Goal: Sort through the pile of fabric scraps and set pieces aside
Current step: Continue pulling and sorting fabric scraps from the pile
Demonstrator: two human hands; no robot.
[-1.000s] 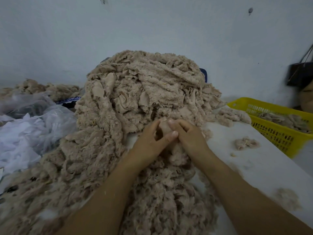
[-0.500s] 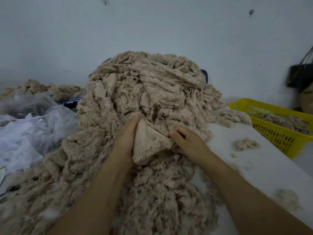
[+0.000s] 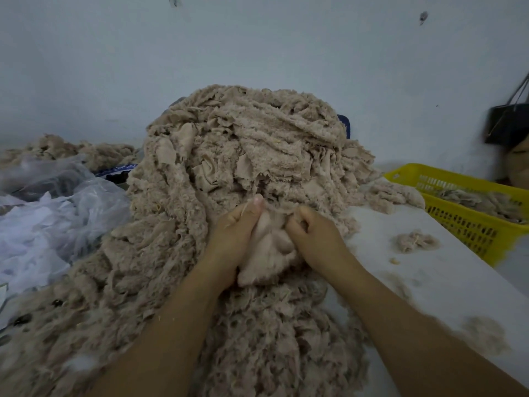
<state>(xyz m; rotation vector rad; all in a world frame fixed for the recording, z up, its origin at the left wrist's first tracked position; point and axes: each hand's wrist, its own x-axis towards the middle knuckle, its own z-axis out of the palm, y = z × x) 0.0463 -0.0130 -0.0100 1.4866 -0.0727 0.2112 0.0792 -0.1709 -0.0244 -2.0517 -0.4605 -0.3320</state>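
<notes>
both hands are on one scrap (image 3: pixel 267 247) at the front foot of the pile (image 3: pixel 243 144): the left hand (image 3: pixel 232 236) wraps its fingers round the scrap's left edge with the thumb raised against the heap, and the right hand (image 3: pixel 313 236) has its fingers curled in, pinching the top right edge. the step in hand looks like freeing and checking a single piece. the next move likely calls for lifting it clear of the tangle without dragging neighbours along, then carrying it out past the right hand to the counter (image 3: pixel 435 285) or the yellow basket (image 3: pixel 469 233) beyond. the scrap is pale beige, smooth on its showing face with fuzzy frayed edges, bunched between the two hands. the pile rises just beyond the hands and spills down under both forearms, matted and fluffy.
</notes>
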